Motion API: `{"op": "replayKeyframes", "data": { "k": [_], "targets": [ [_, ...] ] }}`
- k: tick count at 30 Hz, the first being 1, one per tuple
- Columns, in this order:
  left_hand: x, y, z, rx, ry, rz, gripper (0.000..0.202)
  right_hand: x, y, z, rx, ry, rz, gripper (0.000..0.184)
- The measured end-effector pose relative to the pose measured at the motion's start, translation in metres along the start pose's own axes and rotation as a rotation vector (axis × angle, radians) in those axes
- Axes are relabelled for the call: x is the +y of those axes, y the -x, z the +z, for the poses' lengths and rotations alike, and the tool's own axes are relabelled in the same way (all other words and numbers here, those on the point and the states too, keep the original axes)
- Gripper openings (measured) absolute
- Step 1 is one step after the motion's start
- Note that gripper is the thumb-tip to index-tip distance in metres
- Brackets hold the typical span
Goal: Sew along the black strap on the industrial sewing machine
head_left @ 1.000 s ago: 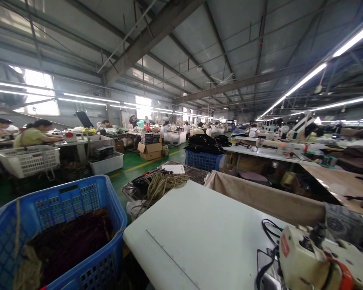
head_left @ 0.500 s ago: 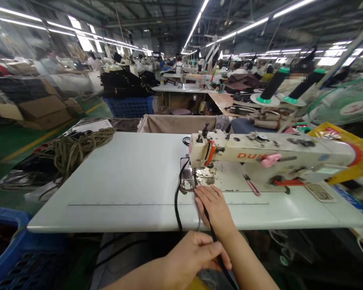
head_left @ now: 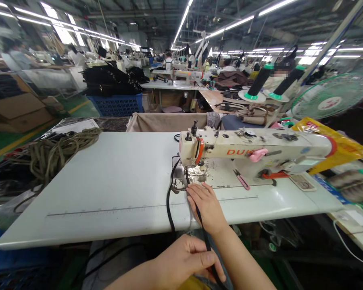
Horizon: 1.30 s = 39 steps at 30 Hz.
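My left hand [head_left: 192, 259] is closed, pinching a narrow black strap [head_left: 204, 231] below the table's front edge. From there the strap runs up under my right hand [head_left: 206, 207]. That hand lies palm down on the white tabletop, fingers stretched out together over the strap, just in front of the sewing machine's [head_left: 254, 149] presser foot area. The strap continues to the needle plate [head_left: 196, 171]. Another black strand [head_left: 168, 201] curves from beside the machine head down over the table edge. Pink-handled thread snips [head_left: 242, 180] lie on the machine bed to the right.
Coiled olive cord [head_left: 63, 151] is heaped left of the white table [head_left: 109, 181]. Behind the table stands a beige fabric-lined bin [head_left: 166, 122]. Black thread cones [head_left: 260, 82], a green fan [head_left: 331, 98] and a yellow bag [head_left: 345, 141] are at the right. People work farther back.
The camera view has turned slightly to the right, so the table and machine appear shifted left. Both hands keep nearly the same pose on the strap.
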<state>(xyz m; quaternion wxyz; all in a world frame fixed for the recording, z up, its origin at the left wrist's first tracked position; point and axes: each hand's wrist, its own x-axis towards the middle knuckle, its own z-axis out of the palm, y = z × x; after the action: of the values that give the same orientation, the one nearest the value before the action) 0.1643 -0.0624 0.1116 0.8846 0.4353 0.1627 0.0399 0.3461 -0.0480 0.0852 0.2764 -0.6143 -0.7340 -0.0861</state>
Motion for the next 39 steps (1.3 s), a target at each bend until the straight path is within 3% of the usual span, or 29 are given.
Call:
{"op": "replayKeyframes", "data": {
  "k": [12, 33, 39],
  "targets": [
    [0.002, -0.002, -0.006, -0.033, -0.076, -0.017, 0.052, -0.002, 0.001, 0.000, 0.004, 0.001, -0.008, 0.032],
    [-0.016, -0.005, -0.019, -0.112, 0.048, -0.029, 0.041, -0.002, 0.000, 0.001, 0.008, 0.063, 0.008, 0.033],
    [-0.004, -0.006, -0.017, -0.087, -0.181, -0.023, 0.056, -0.003, 0.000, 0.001, 0.011, 0.035, 0.011, 0.032]
  ]
}}
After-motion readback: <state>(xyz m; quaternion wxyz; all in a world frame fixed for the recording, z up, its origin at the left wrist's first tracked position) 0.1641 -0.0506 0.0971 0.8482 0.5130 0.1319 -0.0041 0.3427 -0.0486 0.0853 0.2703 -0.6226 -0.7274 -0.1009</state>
